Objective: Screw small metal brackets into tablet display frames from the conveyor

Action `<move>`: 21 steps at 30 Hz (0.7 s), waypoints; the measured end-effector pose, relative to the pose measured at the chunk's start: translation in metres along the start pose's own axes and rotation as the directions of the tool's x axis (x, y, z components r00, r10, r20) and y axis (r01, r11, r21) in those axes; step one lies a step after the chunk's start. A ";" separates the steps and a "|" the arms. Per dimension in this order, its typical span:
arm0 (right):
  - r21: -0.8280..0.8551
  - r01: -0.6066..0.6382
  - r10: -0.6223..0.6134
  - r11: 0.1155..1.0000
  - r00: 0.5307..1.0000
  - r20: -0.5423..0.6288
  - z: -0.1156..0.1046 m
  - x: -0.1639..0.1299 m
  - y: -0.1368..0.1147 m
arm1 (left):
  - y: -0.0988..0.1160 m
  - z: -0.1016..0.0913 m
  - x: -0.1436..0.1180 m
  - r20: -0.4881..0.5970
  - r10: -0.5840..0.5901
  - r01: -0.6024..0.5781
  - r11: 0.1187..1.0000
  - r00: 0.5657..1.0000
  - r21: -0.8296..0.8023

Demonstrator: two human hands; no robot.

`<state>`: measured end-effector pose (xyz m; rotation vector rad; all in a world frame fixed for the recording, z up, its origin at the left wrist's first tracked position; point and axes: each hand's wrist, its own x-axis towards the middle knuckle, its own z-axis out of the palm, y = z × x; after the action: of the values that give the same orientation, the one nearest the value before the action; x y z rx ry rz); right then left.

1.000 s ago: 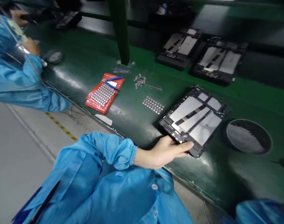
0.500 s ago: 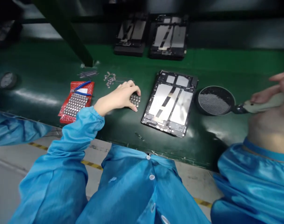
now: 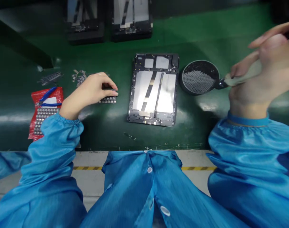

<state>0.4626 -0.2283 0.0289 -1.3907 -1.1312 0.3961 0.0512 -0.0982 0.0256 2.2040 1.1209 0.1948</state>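
Observation:
My left hand [image 3: 94, 88] is over a small sheet of metal parts [image 3: 108, 99]. Its thumb and fingertips are pinched together at the sheet's edge; what lies between them is hidden. My right hand [image 3: 263, 63] is wrapped round what looks like a pale grey-green electric screwdriver [image 3: 244, 76]. The tool's black nose points left and meets or overlaps the rim of a round black dish [image 3: 182, 83] with a fine grey grid inside. Between the hands lies an opened tablet [image 3: 167, 98], its silvery inside facing up.
Blue-handled cutters [image 3: 48, 95] lie on a red bubble-wrap bag [image 3: 33, 125] with another parts sheet. Loose small metal pieces [image 3: 79, 77] and thin strips [image 3: 51, 78] lie behind. Stacked tablets [image 3: 132, 33] stand at the back, near a green post [image 3: 23, 42]. A small scrap [image 3: 129, 136] lies in front.
The view has turned, so the bench things sit further left. My left thumb and fingers, spread across the parts sheet before, have come together. My right hand still holds the tool beside the dish.

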 end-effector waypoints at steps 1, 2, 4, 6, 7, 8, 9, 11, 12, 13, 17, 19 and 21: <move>0.041 0.007 -0.006 0.999 1.000 -0.021 0.001 0.000 0.001 | -0.002 0.002 0.001 -0.039 0.024 -0.024 1.000 0.999 0.017; 0.072 0.015 -0.013 0.997 1.000 -0.029 0.001 0.000 0.002 | -0.004 0.003 0.000 -0.067 0.041 -0.039 0.999 0.997 0.028; 0.085 0.030 -0.029 0.996 0.999 -0.016 0.003 -0.001 0.003 | -0.002 0.006 -0.005 -0.110 0.033 -0.029 0.999 0.993 0.038; 0.057 0.051 -0.051 0.997 0.999 -0.009 0.004 -0.003 0.005 | 0.006 0.008 -0.016 -0.158 0.009 0.001 0.998 0.987 0.064; 0.036 0.066 -0.066 0.997 0.998 -0.007 0.005 -0.002 0.006 | 0.012 0.010 -0.023 -0.189 0.000 0.016 0.996 0.982 0.083; 0.009 0.081 -0.081 0.997 0.997 -0.002 0.005 -0.002 0.007 | 0.020 0.013 -0.030 -0.224 -0.002 0.025 0.995 0.974 0.101; -0.022 0.098 -0.098 0.995 0.995 0.000 0.005 -0.001 0.008 | 0.028 0.017 -0.038 -0.267 0.004 0.027 0.993 0.964 0.111; -0.097 0.116 -0.116 0.988 0.993 0.008 0.006 0.003 0.010 | 0.046 0.028 -0.053 -0.369 0.020 0.012 0.996 0.929 0.085; -0.116 0.125 -0.126 0.985 0.992 0.003 0.007 0.006 0.011 | 0.054 0.034 -0.059 -0.409 0.012 0.002 0.999 0.912 0.033; -0.112 0.134 -0.135 0.985 0.991 -0.004 0.009 0.009 0.014 | 0.060 0.042 -0.066 -0.434 -0.010 -0.012 0.999 0.901 -0.048; 0.024 0.176 -0.175 0.984 0.983 -0.048 0.020 0.023 0.035 | 0.070 0.069 -0.086 -0.327 -0.134 -0.015 0.909 0.936 -0.417; 0.137 0.190 -0.181 0.972 0.981 -0.077 0.025 0.030 0.049 | 0.070 0.080 -0.094 -0.216 -0.176 0.042 0.858 0.960 -0.512; 0.291 0.166 -0.129 0.942 0.982 -0.140 0.028 0.034 0.058 | 0.070 0.088 -0.100 -0.164 -0.192 0.068 0.824 0.968 -0.563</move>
<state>0.4786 -0.1727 -0.0157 -1.0408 -1.0218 0.3558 0.0709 -0.2468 0.0152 1.6046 1.1474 0.6308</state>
